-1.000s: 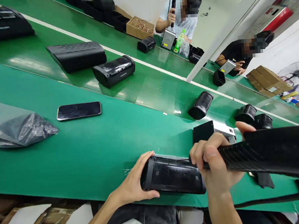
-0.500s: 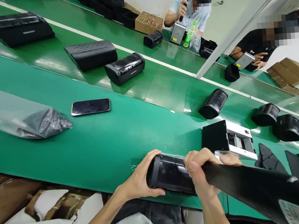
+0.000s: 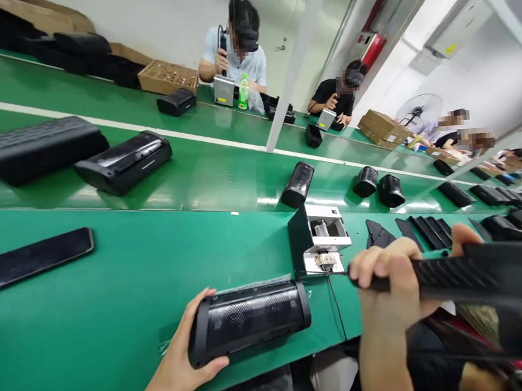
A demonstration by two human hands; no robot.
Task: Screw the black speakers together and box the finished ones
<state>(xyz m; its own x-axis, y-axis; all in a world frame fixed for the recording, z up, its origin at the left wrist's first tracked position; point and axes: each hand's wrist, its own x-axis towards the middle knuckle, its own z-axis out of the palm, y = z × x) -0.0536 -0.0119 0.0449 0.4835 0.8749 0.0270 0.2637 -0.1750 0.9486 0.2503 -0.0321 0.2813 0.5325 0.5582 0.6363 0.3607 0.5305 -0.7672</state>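
Note:
My left hand [image 3: 186, 346] grips the left end of a black speaker [image 3: 256, 318], thumb at the near side and fingers at the far side. The speaker lies on the green bench with two round perforated areas on its glossy top. My right hand [image 3: 394, 269] is wrapped round a black electric screwdriver [image 3: 485, 272], held almost level, its body running off to the right. Its thin bit points left at the front of a small black-and-white screw feeder [image 3: 324, 233]; I cannot tell whether the tip touches it. Clear plastic film shows behind the speaker.
A phone [image 3: 37, 256] lies at left on the bench [image 3: 130, 312]. More black speakers [image 3: 124, 163] stand along the green line behind. Flat black panels [image 3: 380, 233] lie right of the feeder. Co-workers [image 3: 237, 54] sit across, past a white post [image 3: 290, 74].
My right hand has moved right with the screwdriver, from over the speaker to beside the screw feeder, uncovering the speaker's top. The view has swung right; my left hand keeps its grip.

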